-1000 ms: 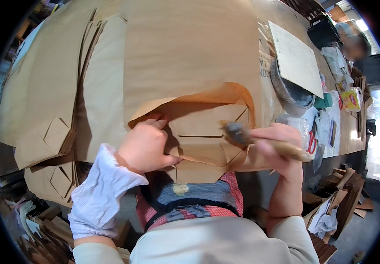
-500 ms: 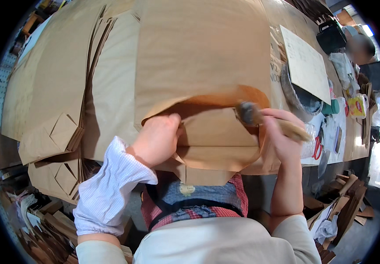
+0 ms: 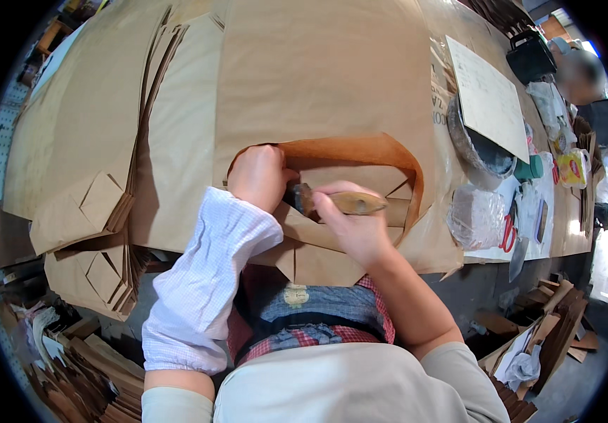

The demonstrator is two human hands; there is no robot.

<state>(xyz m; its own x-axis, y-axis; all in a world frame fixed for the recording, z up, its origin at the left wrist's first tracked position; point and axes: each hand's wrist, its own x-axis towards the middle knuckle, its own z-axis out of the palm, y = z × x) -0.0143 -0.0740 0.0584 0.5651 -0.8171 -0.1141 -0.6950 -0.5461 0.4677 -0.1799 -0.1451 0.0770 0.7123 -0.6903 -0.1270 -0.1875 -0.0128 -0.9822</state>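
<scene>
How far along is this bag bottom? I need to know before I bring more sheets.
Done, it seems: the bottom flaps of the brown paper bag are creased open, and a darker, wet-looking band runs along the upper flap. In hand: the left hand presses the paper while the right hand works a brush across the flaps. Left: the flaps are not yet folded shut. A stack of folded bags lies at the left.
</scene>
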